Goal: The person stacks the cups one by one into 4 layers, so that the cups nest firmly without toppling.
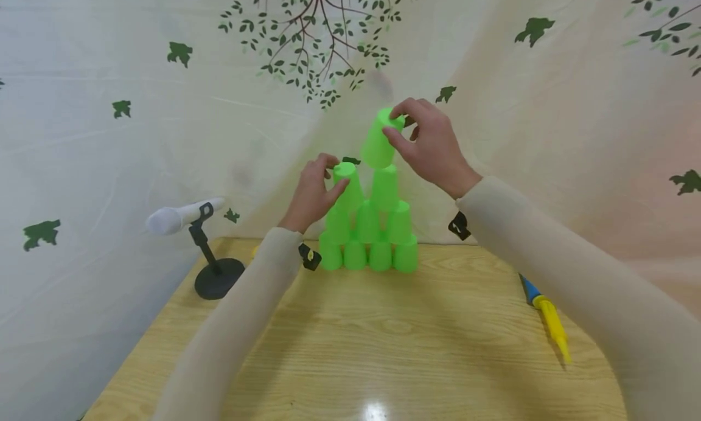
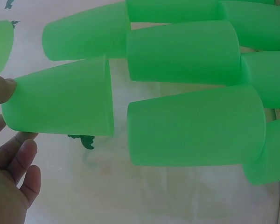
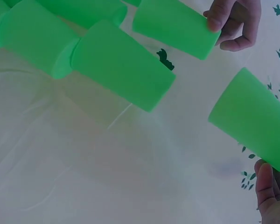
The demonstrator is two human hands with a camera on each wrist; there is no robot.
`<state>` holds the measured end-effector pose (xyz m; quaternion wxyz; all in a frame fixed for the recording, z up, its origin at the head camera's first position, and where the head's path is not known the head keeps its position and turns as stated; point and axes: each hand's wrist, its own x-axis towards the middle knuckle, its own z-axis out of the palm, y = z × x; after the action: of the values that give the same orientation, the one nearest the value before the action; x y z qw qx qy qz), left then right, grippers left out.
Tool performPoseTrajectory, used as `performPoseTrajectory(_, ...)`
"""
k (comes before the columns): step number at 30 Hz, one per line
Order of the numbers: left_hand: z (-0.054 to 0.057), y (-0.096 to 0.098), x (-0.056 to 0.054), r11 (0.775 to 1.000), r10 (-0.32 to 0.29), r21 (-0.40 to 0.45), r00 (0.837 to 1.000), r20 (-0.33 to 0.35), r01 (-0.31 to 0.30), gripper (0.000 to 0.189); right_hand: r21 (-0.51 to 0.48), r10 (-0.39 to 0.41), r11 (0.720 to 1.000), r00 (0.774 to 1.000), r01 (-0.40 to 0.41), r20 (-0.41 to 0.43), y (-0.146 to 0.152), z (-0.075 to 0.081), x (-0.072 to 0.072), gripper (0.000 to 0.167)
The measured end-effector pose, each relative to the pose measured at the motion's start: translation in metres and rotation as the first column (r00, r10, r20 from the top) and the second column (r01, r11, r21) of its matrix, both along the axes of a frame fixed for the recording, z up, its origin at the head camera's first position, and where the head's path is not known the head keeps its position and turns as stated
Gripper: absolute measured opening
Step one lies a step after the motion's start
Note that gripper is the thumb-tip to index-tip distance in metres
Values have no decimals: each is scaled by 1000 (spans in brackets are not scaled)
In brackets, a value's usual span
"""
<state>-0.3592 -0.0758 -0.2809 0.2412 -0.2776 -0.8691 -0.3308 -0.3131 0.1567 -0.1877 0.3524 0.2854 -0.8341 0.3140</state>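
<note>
My right hand (image 1: 435,144) pinches an upside-down green cup (image 1: 378,144) near its closed end, tilted and held above the stack. With thumb and fingers, my left hand (image 1: 312,193) grips another upside-down green cup (image 1: 353,193) at its top. In the left wrist view, a narrow gap shows between that cup's rim and the cups of the row below. Beside it, a single green cup (image 1: 385,188) stands on the middle row (image 1: 368,222), which rests on the bottom row of several cups (image 1: 380,257). The left palm is partly hidden.
A white microphone (image 1: 174,219) sits on a black stand (image 1: 219,279) at the table's left. To the right lies a yellow and blue tapered tool (image 1: 552,327), partly covered by my right sleeve. A patterned cloth (image 1: 263,123) hangs close behind the stack on the wooden table (image 1: 372,342).
</note>
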Motion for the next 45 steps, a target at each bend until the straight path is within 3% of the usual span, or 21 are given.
performPoseTrajectory(8,-3,5,-7,1000,-1,21,998,59,-1,45,22,-46,999,990,44,131,-13,-1,-18,26)
performPoseTrajectory(18,-5,9,-13,999,1,35,997,73,-4,46,-6,-83,996,965,87,250,-22,-2,-28,28)
performPoseTrajectory(31,-9,11,-18,999,15,34,992,124,-19,46,-4,-70,997,956,75,284,-34,-4,-35,27)
performPoseTrajectory(45,-13,11,-18,999,7,37,990,142,-12,49,21,-121,992,921,122,371,-41,-8,-42,30)
